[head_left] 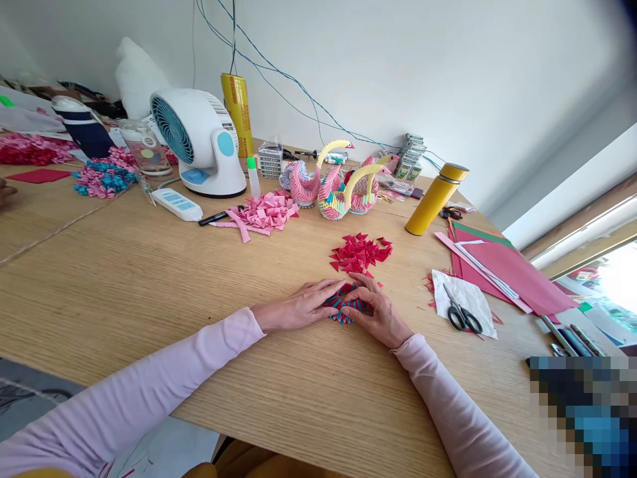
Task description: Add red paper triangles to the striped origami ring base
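A round piece built of folded paper, red and teal blue [342, 315], lies on the table between my hands. My left hand [307, 304] presses its left side with the fingers held together and fairly straight. Curled over the right side and rim is my right hand [377, 311], thumb at the near edge and fingers reaching across the top. Both hands hide much of the piece. Just beyond them lies a loose pile of red folded paper triangles [359, 254].
Pink paper pieces [271, 211], folded-paper swans [343, 189] and a white fan [212, 143] stand farther back. A yellow flask [434, 202], black-handled scissors [464, 317] and red paper sheets [517, 272] are on the right. Another person's hand [6, 191] shows at the left edge.
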The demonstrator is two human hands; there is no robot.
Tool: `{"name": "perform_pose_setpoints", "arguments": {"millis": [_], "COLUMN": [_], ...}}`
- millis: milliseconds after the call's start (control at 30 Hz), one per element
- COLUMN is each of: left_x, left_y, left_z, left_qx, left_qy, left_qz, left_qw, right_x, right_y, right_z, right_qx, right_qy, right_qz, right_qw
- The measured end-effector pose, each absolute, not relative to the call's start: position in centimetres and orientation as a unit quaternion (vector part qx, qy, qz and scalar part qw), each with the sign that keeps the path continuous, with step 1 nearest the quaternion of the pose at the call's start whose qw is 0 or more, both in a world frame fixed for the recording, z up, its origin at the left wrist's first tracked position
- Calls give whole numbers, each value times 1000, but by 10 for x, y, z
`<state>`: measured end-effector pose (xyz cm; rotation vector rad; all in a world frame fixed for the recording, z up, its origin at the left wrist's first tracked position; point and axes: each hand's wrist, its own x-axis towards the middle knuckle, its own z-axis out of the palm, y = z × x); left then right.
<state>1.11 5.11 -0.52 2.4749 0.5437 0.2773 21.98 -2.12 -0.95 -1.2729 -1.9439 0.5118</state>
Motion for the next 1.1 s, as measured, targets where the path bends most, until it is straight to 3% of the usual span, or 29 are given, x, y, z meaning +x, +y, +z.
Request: {"name": "perform_pose_setpoints", "arguments": {"millis": [1100], "left_x": [15], "left_y": [41], "left_z": [-9], "left_qx": [930], "left_qy": [203], "left_qz": [142], "left_qw": [272], "right_x": [210], "right_y": [-23], "right_z": [-13], "right_qx": [-521], "right_qy": [-738], "right_qz": [182], "right_qw": [389]}}
